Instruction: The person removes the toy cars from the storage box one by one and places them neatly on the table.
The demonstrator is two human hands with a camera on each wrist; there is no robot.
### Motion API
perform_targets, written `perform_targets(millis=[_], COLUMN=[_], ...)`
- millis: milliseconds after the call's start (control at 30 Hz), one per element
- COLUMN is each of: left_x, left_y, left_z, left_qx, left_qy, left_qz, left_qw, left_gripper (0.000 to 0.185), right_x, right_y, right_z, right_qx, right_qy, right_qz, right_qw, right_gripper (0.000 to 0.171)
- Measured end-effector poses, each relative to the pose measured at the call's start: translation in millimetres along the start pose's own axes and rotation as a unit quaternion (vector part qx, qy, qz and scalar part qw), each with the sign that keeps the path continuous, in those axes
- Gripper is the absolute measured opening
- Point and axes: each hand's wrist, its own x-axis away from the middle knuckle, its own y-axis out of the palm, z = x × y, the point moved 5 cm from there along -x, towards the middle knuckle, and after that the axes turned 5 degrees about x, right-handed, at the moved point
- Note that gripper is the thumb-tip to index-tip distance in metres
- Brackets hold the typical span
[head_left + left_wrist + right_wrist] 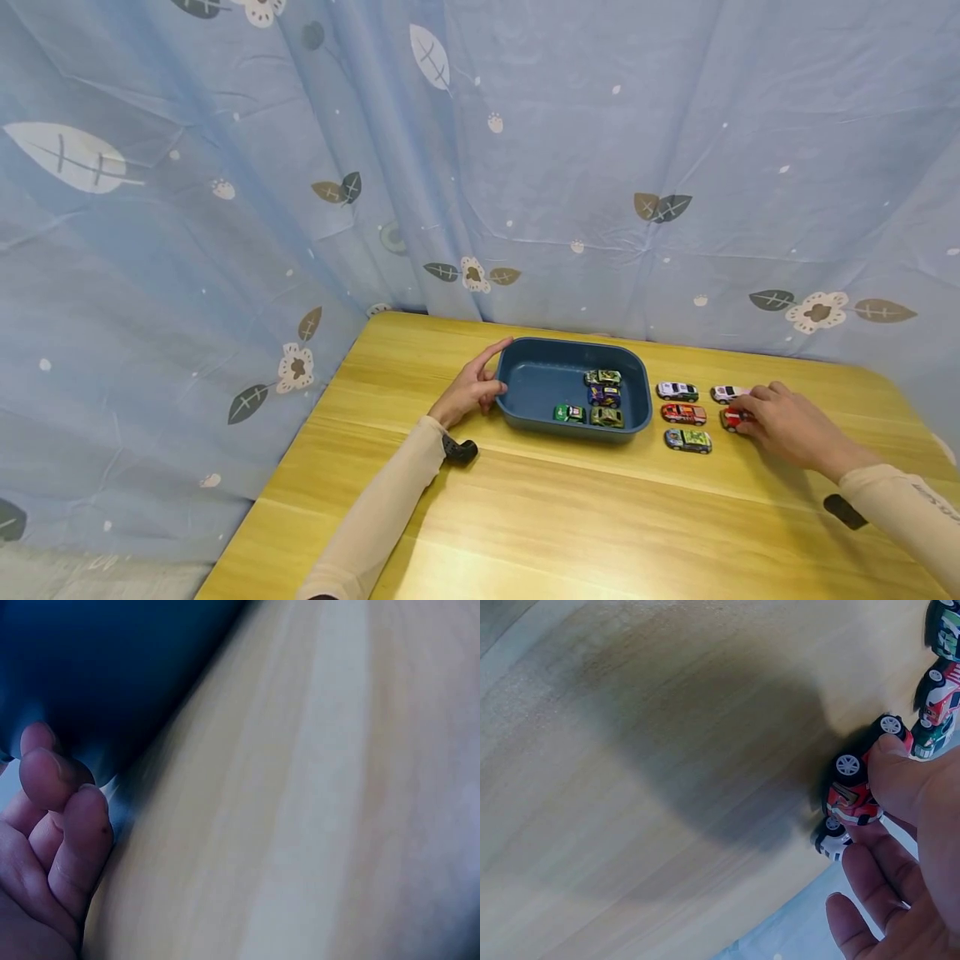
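My left hand [471,390] grips the left end of a dark blue plastic tub [543,377], its index finger along the rim; curled fingers show against the tub wall [97,667] in the left wrist view. Inside the tub sit a green toy car [570,413], a purple one and two camouflage-patterned ones. To the right of the tub, my right hand [791,427] pinches a red toy car [853,796] between thumb and fingers. A white toy car [727,394] lies just behind it. Whether the red car touches the table cannot be told.
Between tub and right hand stand a white-and-green toy car [677,391], an orange-red toy car [683,414] and a yellow-green toy car [687,440] in a column. The wooden table [570,517] meets a blue patterned curtain [555,167] behind and at the left.
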Motion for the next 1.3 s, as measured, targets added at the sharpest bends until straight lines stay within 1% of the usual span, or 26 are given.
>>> perform_targets(millis=[200,367,433,500,567,667,767,900,967,1033,1200,1300], left_x=[0.4,-0.8,-1.3,-1.8,-2.4,-3.6,-3.8,-2.4,-2.0,-1.7,-1.3,-1.4], left_y=[-1.4,-1.2,-1.5,-2.2,-3.0,-3.4,-2.6,-0.9,-0.4,0.0,-0.4,-1.4], left_z=[-1.0,-2.8,-3.1,-2.6,-1.9,-1.1,-0.8,-1.4,-2.7,-4.2,-4.8,-3.1], left_qx=[-0.001,0.002,0.008,0.012,0.015,0.012,0.007,0.005,0.009,0.013,0.013,0.008], left_qy=[-0.003,-0.005,-0.005,-0.002,0.0,0.001,-0.001,-0.002,-0.003,-0.004,-0.004,-0.006], left_qz=[0.004,-0.003,-0.007,-0.009,-0.009,-0.008,-0.008,-0.006,-0.005,-0.006,-0.006,-0.005], left_qw=[1.0,1.0,0.9999,0.9999,0.9998,0.9999,0.9999,1.0,0.9999,0.9999,0.9999,0.9999], left_gripper=[0.089,0.089,0.089,0.089,0.089,0.089,0.089,0.089,0.089,0.089,0.089,0.089], right_x=[0,-1,-4,-10,-19,-32,-44,-58,-64,-70,-87,-99], right_y=[1,-3,-10,-19,-30,-45,-53,-54,-53,-53,-55,-55], right_z=[1,1,2,4,7,9,7,-3,-10,-17,-36,-47], right_qx=[-0.002,-0.007,-0.022,-0.048,-0.078,-0.117,-0.133,-0.137,-0.146,-0.16,-0.203,-0.225], right_qy=[0.003,0.004,0.014,0.032,0.05,0.066,0.083,0.105,0.113,0.115,0.099,0.09], right_qz=[-0.015,-0.002,-0.002,-0.008,-0.013,-0.011,-0.02,-0.038,-0.037,-0.027,0.002,0.0], right_qw=[1.0,1.0,1.0,0.998,0.996,0.991,0.987,0.984,0.982,0.98,0.974,0.97], right_gripper=[0.031,0.032,0.034,0.035,0.036,0.036,0.038,0.048,0.051,0.052,0.049,0.047])
